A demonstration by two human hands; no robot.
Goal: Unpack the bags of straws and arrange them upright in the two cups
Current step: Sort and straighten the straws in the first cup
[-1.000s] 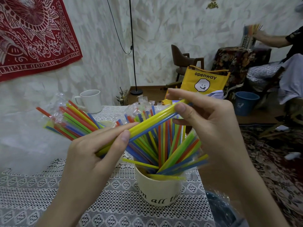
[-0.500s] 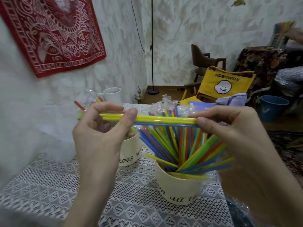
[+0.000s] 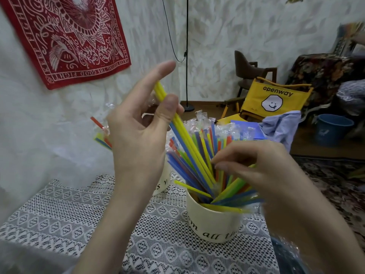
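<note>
My left hand pinches a small bundle of yellow and blue straws near its upper end, thumb against the fingers. The bundle slants down into the near cream cup, which holds several wrapped straws in many colours. My right hand hovers over the cup, its curled fingertips touching the lower part of the bundle among the standing straws. A second cream cup stands behind my left hand, mostly hidden. More wrapped straws stick out to its left.
A white lace cloth covers the table. A crumpled clear plastic bag lies at the table's right front. Beyond stand a yellow folding chair, a blue bucket, a floor lamp pole and a red wall hanging.
The straw bundle went from level, held at both ends, to slanting steeply with its lower end in the near cup. My right hand dropped down to the cup's straws.
</note>
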